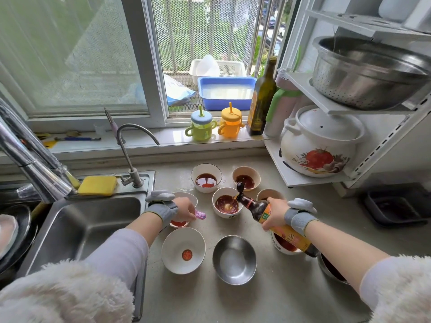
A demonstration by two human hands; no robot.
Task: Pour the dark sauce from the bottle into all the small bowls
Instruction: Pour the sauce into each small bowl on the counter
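Several small round bowls are spread over the grey speckled countertop, most of them glazed white ceramic. A dark glass sauce bottle with an orange-yellow label, its writing too blurred to be read, is gripped by the right hand, fingers curled round its body. It is tilted neck-down, flip cap hanging open, over the middle white bowl, where dark sauce is pooled. Dark sauce is also seen in two rear bowls. A small pink-purple object is pinched by the left hand over a bowl of red sauce. Nearest stand a white bowl with a red dab and a brushed steel bowl.
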